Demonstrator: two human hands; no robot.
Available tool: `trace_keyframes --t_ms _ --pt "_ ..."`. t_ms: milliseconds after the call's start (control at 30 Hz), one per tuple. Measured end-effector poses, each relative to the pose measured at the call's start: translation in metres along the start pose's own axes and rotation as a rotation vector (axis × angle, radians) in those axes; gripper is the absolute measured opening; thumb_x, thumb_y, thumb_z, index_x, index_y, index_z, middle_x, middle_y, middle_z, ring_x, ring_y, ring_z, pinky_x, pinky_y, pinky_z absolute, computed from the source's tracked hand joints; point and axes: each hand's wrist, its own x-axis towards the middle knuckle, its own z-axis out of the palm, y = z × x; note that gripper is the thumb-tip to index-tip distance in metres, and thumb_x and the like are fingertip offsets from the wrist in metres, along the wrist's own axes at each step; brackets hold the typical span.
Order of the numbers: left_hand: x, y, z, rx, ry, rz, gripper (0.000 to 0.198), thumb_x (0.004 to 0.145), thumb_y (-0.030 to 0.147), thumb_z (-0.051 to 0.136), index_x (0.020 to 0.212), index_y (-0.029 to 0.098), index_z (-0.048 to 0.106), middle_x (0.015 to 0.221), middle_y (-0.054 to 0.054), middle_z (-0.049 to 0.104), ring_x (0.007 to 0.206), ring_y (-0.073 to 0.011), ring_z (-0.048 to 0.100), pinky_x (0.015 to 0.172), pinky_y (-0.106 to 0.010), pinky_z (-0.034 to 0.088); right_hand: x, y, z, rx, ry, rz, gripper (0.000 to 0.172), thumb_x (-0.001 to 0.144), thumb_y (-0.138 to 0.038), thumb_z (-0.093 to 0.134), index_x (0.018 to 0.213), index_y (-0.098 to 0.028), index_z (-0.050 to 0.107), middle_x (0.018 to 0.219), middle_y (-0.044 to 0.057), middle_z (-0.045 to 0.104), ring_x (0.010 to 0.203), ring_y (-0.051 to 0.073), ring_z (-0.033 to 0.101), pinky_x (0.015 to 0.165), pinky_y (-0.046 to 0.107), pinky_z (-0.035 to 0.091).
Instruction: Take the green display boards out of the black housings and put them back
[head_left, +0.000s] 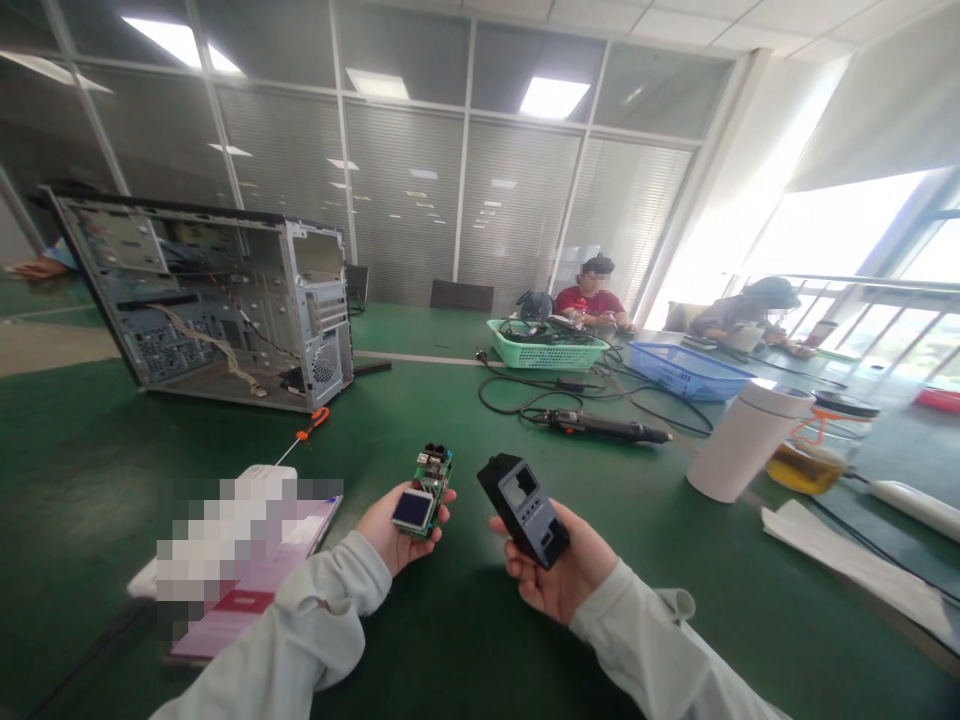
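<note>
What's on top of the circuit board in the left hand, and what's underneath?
On top of the circuit board, a small dark screen and smaller components show. Its underside faces away, over the left hand, so nothing there is visible.

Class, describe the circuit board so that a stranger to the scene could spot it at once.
From the open computer case on the green table, come nearer and rightward to the left hand. It holds the circuit board. Unlike the black casing in the right hand, the board is green, with exposed components beside a dark screen.
</note>
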Motion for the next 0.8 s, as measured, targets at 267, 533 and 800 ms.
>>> trace_keyframes --t_ms 267,533,800 --pt "0.004 -0.007 -0.001 0.025 0.006 0.059 0.034 0.085 0.036 0.037 0.085 0.012 0.061 0.056 -0.004 0.062 0.042 -0.0110 0.057 0.040 -0.018 0.043 -0.001 0.016 0.014 0.186 -0.107 0.104 0.053 0.090 -0.054 0.030 0.094 -0.009 0.059 0.063 0.004 0.057 0.046 0.013 0.054 0.042 0.019 0.044" --pt "-0.003 -0.004 0.006 0.032 0.043 0.086 0.037 0.089 0.028 0.030 0.089 0.007 0.059 0.057 -0.004 0.063 0.041 -0.0101 0.057 0.039 -0.017 0.045 -0.011 0.013 0.012 0.194 -0.263 -0.064 0.045 0.075 -0.036 0.055 0.107 -0.006 0.052 0.080 0.007 0.060 0.080 0.022 0.060 0.066 0.030 0.051" --pt "-0.001 -0.004 0.007 0.059 0.032 0.087 0.039 0.089 0.029 0.029 0.085 0.007 0.060 0.056 -0.004 0.062 0.040 -0.0102 0.057 0.037 -0.017 0.044 -0.018 0.011 -0.009 -0.404 -0.016 -0.394 0.060 0.059 -0.050 0.066 0.101 -0.014 0.044 0.074 0.003 0.057 0.061 0.019 0.058 0.058 0.030 0.050"
